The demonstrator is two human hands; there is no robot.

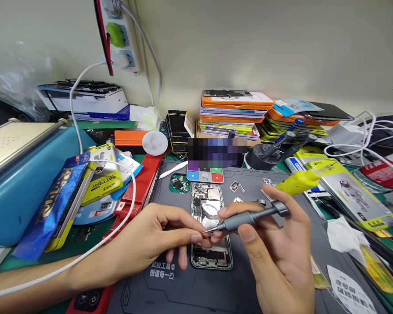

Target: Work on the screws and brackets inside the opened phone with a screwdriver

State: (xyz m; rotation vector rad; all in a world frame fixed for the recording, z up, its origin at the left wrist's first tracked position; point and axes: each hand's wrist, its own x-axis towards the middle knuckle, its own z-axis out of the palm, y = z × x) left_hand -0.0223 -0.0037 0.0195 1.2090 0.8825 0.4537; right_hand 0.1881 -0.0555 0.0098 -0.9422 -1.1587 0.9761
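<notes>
Your left fingers [195, 238] are pinching the thin tip of a slim grey metal screwdriver with a ribbed barrel [239, 221], thumb and forefinger together; whether something small is also sitting between them, I cannot tell. Your right fingers [249, 234] are clasping that screwdriver's handle, which is tilting upward to the right. Directly beneath both sets of fingers, a long opened phone body with a pale metal frame and bare inner parts [216, 258] is lying partly hidden. Under it, a dark grey mat with white lettering [177, 292] is spreading out around your fingers.

Just beyond the left fingers, a small green circuit board [179, 183] is resting, and a pale card with coloured squares [205, 175] is lying farther ahead. Beyond the right fingertips, small silvery metal pieces [236, 186] are lying on the mat. Farther past the right fingers, a round black tool holder [262, 159] is standing. Well left of the left fingers, a long red metal bar [139, 187] is edging the mat, while a white cable [132, 200] is curving across your forearm.
</notes>
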